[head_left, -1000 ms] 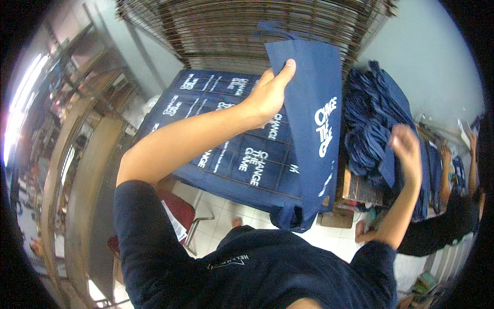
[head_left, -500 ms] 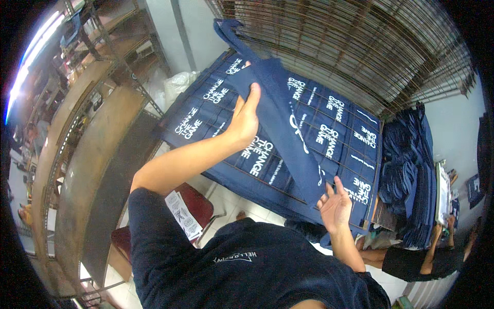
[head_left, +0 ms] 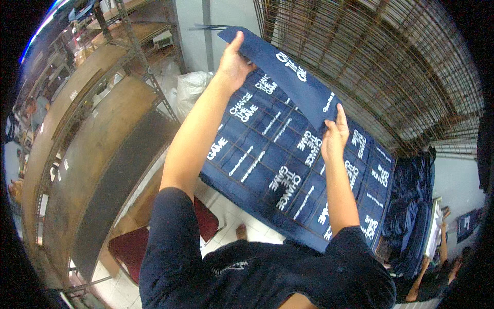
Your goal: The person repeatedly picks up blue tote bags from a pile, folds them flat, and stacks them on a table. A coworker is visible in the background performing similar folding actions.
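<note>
A navy cloth piece with white print is stretched between my two hands, tilted over the far side of the rack. My left hand is closed on its left end, thumb on top. Thin dark straps trail from that end. At the cloth's near right corner, my right hand pinches the edge between thumb and fingers. Below lie rows of similar navy printed cloth, with thin wire lines of the rack crossing them.
Raised wire shelves lean at the far side. Bundled navy cloths hang at the right, near another person's arm. Metal shelving stands left, a white plastic bag behind, and a maroon chair near my left side.
Both hands have moved up and away from me with the cloth. It has swung to the far side and now lies flatter, showing its white print. The view has shifted too.
</note>
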A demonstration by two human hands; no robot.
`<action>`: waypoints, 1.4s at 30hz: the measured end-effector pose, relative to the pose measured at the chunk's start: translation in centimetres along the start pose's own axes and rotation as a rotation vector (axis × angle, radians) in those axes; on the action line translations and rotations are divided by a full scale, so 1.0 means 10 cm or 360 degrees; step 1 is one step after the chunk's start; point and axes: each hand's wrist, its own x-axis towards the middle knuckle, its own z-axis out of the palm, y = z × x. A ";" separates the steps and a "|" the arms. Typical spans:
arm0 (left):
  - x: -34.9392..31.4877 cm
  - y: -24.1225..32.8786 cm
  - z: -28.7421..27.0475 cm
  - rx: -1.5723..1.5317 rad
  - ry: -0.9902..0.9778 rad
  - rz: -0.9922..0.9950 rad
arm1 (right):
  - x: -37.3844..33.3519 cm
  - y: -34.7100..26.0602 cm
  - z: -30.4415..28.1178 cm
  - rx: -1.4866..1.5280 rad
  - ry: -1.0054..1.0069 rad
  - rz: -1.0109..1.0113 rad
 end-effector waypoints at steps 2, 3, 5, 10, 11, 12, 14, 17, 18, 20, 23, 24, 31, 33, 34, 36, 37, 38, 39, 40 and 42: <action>-0.11 0.14 -0.01 0.0045 0.0313 0.0079 | 0.32 0.44 0.02 0.0132 0.0008 -0.0050; -0.26 0.17 -0.12 0.0083 0.0583 0.0148 | 0.44 0.71 0.07 0.0063 0.0064 -0.0048; -0.69 0.10 -0.53 0.0145 0.0743 0.0179 | 0.65 1.25 0.08 -0.0014 0.0072 0.0021; -2.56 -0.08 -1.30 0.0232 0.1187 -0.0198 | 1.04 2.13 0.18 -0.0406 0.0281 0.0337; -3.05 -0.17 -1.53 0.0297 0.1322 -0.0175 | 1.09 2.21 0.22 -0.0507 0.0279 0.0394; -3.54 -0.24 -1.66 0.0357 0.1557 -0.0175 | 1.08 2.09 0.41 -0.0564 0.0269 0.0615; -4.31 -0.49 -1.80 0.0682 0.1998 -0.0253 | 1.24 2.37 0.22 -0.0883 0.0372 0.0540; -5.36 -1.00 -2.05 0.1028 0.2015 -0.0274 | 1.50 2.78 -0.18 -0.1139 0.0436 0.0528; -5.55 -1.12 -1.98 0.1138 0.1917 -0.0427 | 1.58 2.96 -0.35 -0.1197 0.0451 0.0494; -6.18 -1.39 -2.10 0.1071 0.1917 -0.0780 | 1.56 2.91 -0.26 -0.1273 0.0479 0.0548; -7.55 -1.92 -2.81 0.0943 0.1730 -0.0745 | 1.52 2.75 -0.20 -0.1301 0.0508 0.0679; -7.56 -1.94 -2.84 0.0911 0.1792 -0.0996 | 1.54 2.76 -0.17 -0.1319 0.0499 0.0658; -7.16 -1.59 -2.85 0.0760 0.1756 -0.1524 | 1.58 2.77 -0.10 -0.1555 0.0430 0.0641; -7.00 -1.52 -2.88 0.0725 0.1697 -0.1493 | 1.62 2.79 -0.13 -0.1570 0.0424 0.0667; -6.95 -1.50 -2.92 0.0723 0.1648 -0.1463 | 1.63 2.79 -0.16 -0.1576 0.0425 0.0685; -6.65 -1.53 -2.74 0.0991 0.1605 -0.1455 | 1.63 2.79 -0.14 -0.1577 0.0415 0.0640; -6.38 -1.49 -2.48 0.1270 0.1613 -0.1481 | 1.61 2.77 -0.10 -0.1581 0.0404 0.0620; -6.32 -1.43 -2.44 0.1262 0.1589 -0.1512 | 1.58 2.73 -0.10 -0.1603 0.0453 0.0558; -6.28 -1.41 -2.40 0.1279 0.1585 -0.1526 | 1.55 2.67 -0.05 -0.1624 0.0490 0.0490; -6.24 -1.41 -2.37 0.1292 0.1580 -0.1541 | 1.51 2.58 0.00 -0.1648 0.0527 0.0419; -6.20 -1.41 -2.36 0.1402 0.1523 -0.1578 | 1.40 2.32 0.01 -0.1591 0.0374 0.0194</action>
